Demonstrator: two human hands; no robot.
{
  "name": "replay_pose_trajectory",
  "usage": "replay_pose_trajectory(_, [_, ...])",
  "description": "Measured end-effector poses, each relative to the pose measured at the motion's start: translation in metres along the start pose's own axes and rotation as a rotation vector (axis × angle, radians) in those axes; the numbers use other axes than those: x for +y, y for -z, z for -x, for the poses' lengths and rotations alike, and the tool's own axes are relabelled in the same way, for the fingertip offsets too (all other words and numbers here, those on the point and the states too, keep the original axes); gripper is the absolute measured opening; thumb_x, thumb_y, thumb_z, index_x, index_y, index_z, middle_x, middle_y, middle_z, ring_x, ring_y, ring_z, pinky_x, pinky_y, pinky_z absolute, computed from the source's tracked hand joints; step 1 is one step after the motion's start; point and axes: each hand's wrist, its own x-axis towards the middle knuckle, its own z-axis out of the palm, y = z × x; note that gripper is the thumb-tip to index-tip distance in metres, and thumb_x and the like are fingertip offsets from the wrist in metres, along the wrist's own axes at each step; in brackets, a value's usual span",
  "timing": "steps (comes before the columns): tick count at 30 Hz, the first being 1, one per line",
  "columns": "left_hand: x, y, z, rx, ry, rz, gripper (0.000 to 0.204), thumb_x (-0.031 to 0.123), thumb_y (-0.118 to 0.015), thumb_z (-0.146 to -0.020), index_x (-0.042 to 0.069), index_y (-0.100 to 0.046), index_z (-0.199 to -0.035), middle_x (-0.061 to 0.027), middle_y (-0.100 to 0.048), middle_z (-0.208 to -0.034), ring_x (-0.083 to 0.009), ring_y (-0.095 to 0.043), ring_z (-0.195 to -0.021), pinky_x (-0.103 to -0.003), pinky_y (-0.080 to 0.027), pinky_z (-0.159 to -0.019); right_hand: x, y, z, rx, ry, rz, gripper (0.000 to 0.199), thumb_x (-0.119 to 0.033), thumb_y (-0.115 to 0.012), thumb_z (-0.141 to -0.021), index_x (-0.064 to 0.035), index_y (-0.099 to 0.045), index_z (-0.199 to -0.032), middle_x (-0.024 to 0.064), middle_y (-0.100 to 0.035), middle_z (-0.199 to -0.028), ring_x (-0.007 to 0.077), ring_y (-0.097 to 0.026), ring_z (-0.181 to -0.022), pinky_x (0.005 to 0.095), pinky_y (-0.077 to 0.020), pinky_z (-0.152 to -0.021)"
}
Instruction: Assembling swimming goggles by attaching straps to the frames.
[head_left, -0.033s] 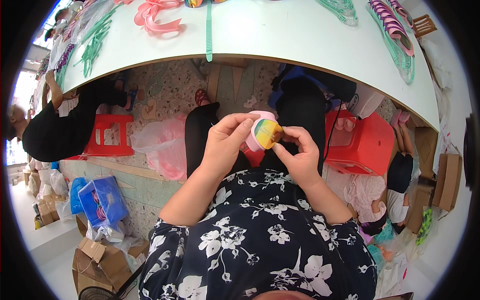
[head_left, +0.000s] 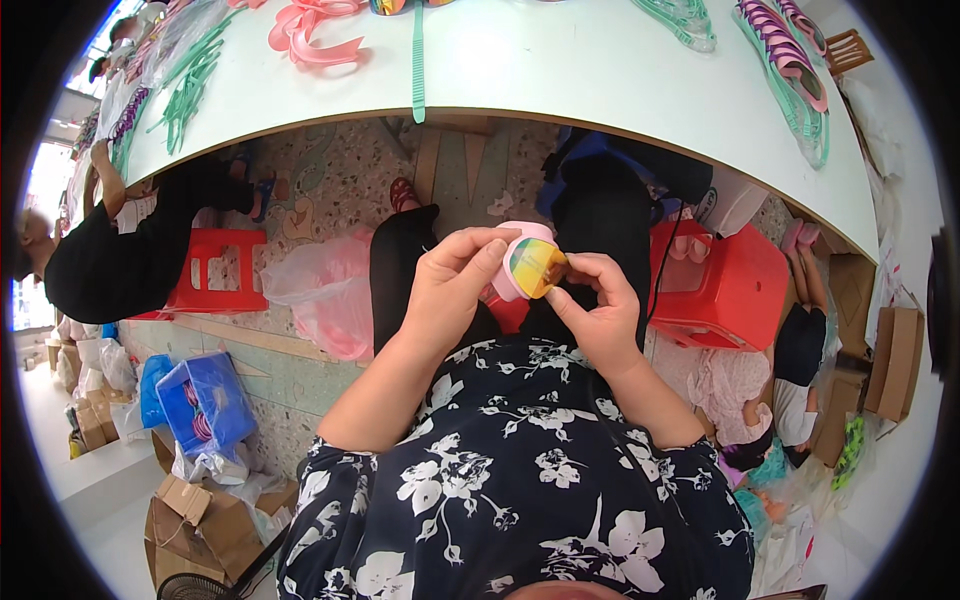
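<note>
Above my lap I hold a pair of pink swim goggles (head_left: 515, 283) with a mirrored yellow-green lens (head_left: 534, 264). My left hand (head_left: 455, 278) pinches its pink rim at the upper left between thumb and fingers. From the other side, the thumb and forefinger of my right hand (head_left: 600, 303) grip the lens's amber edge. The far side of the piece and some fingertips are hidden. Beyond my hands, a mint-green strap (head_left: 419, 65) hangs over the front edge of the white table (head_left: 560, 70).
Pink straps (head_left: 312, 35), green straps (head_left: 190, 95) and purple-and-green strap bundles (head_left: 785, 70) lie on the table. Red stools (head_left: 715, 295) stand on both sides. A pink plastic bag (head_left: 335, 295) is left of my legs. Another person (head_left: 120, 250) sits at the left; a blue crate (head_left: 208, 405) stands behind.
</note>
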Motion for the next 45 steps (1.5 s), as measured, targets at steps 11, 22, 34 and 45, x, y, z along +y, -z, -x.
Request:
replay_pose_trajectory(11, [-0.011, 0.007, 0.019, -0.076, 0.014, 0.177, 0.039, 0.0, -0.065, -0.096, 0.0, -0.06, -0.135, -0.0119, -0.064, -0.129, -0.0176, -0.064, -0.113, -0.032, -0.055, -0.095, -0.005, -0.001, 0.0, 0.01, 0.108, 0.028, 0.041, 0.003, -0.079, -0.08, -0.0004, -0.063, -0.118, 0.0121, -0.064, -0.114, 0.0184, -0.063, -0.101, 0.0309, -0.0519, -0.091])
replay_pose_trajectory(22, [0.042, 0.02, 0.005, -0.403, 0.023, -0.697, 0.066, 0.014, -0.091, -0.072, 0.002, -0.061, -0.13, -0.0082, -0.066, -0.126, -0.0174, -0.063, -0.113, -0.032, -0.051, -0.097, -0.01, -0.003, 0.005, -0.124, 0.104, 0.062, 0.039, 0.0, -0.079, -0.08, -0.0001, -0.064, -0.116, 0.011, -0.065, -0.11, 0.0191, -0.064, -0.098, 0.0303, -0.0524, -0.087])
replay_pose_trajectory(34, [0.018, 0.031, 0.002, -0.39, -0.139, -0.564, 0.073, 0.02, -0.093, -0.068, 0.006, -0.064, -0.134, -0.0092, -0.071, -0.12, -0.0193, -0.067, -0.109, -0.033, -0.052, -0.096, -0.018, -0.001, 0.001, -0.176, 0.023, -0.002, 0.039, -0.002, -0.08, -0.08, 0.0002, -0.065, -0.116, 0.0107, -0.066, -0.11, 0.0186, -0.065, -0.098, 0.0309, -0.0527, -0.088])
replay_pose_trajectory(45, [0.016, 0.028, 0.001, -0.423, -0.124, -0.526, 0.068, 0.018, -0.094, -0.067, 0.007, -0.066, -0.128, -0.0085, -0.068, -0.124, -0.0202, -0.066, -0.112, -0.033, -0.051, -0.097, -0.013, 0.0, 0.0, -0.17, 0.037, -0.049, 0.039, 0.0, -0.081, -0.078, -0.0004, -0.067, -0.114, 0.0117, -0.067, -0.111, 0.0195, -0.065, -0.099, 0.0312, -0.0528, -0.088])
